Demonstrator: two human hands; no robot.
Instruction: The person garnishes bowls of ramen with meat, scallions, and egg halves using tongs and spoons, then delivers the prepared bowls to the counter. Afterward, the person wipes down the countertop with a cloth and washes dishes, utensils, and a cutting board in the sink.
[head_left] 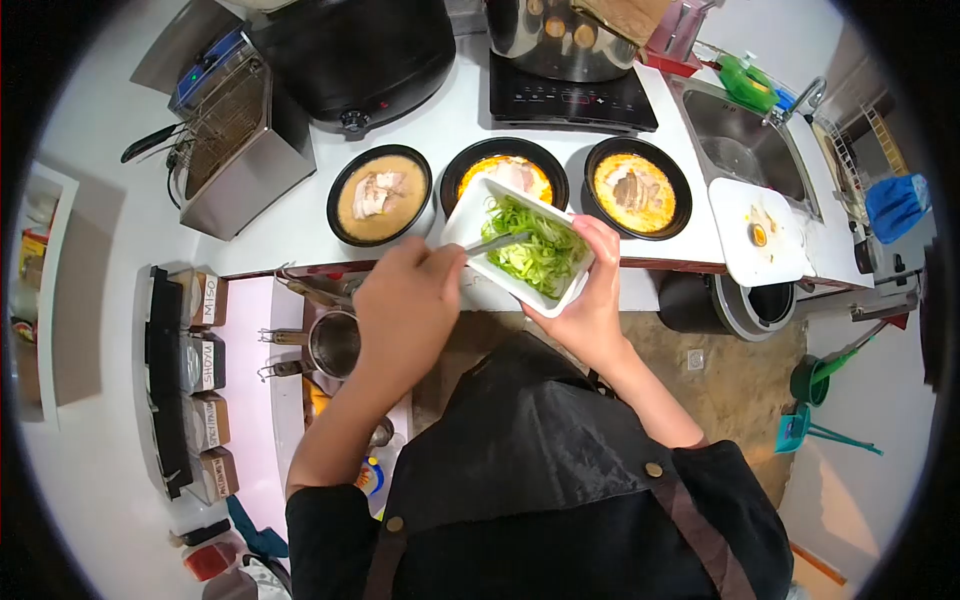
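Observation:
My right hand (592,285) grips a white rectangular container (462,222) of sliced green onions (535,245), tilted over the front edge of the counter. Closed around the handle of a metal utensil (498,243) is my left hand (410,295); the utensil's tip rests among the onions. Behind the container, a middle black bowl (560,165) of orange broth with meat is partly hidden. To its left stands a black bowl (340,222) with tan broth and sliced meat. Another black bowl (683,200) on the right holds orange broth and meat.
Behind the bowls are a black cooker (355,60), an induction hob (575,100) with a large pot (560,45), and a fryer (245,170) at left. At right, a white cutting board (735,250) with an egg half lies beside the sink (735,140).

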